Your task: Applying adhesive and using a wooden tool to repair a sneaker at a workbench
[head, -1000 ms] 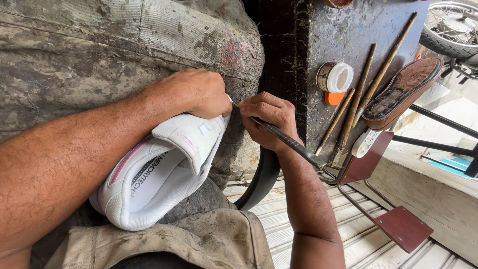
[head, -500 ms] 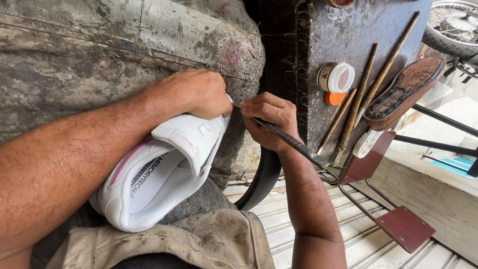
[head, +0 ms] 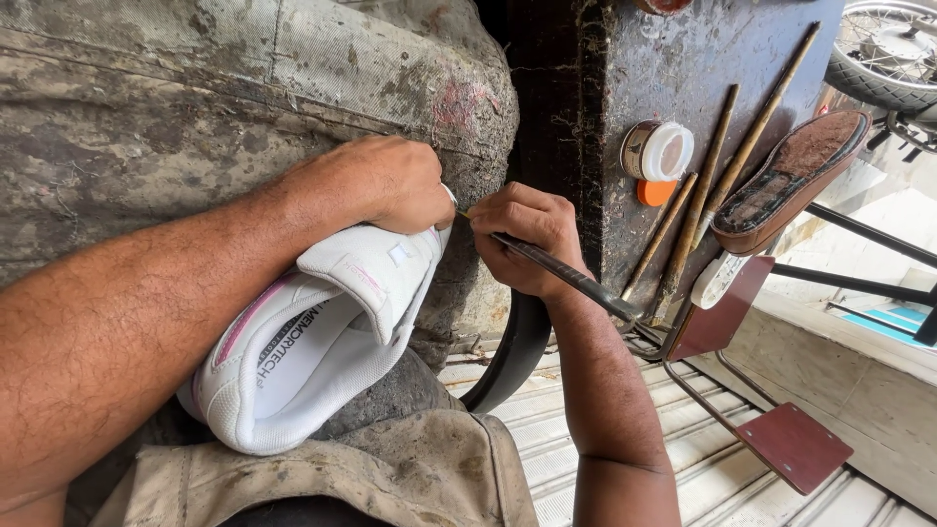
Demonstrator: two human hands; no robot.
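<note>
Head view: we clamp our left hand (head: 390, 185) on the white sneaker (head: 312, 337), bracing it against our lap, so our right hand (head: 522, 239), fisted around the dark awl (head: 571, 278), can work its toe.

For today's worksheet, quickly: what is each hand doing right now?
Left hand: closed on the white shoe.
Right hand: closed on a dark metal tool.

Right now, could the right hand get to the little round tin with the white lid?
Probably yes, once freed: the right hand is closed on a metal tool, but nothing lies between it and the round tin.
</note>
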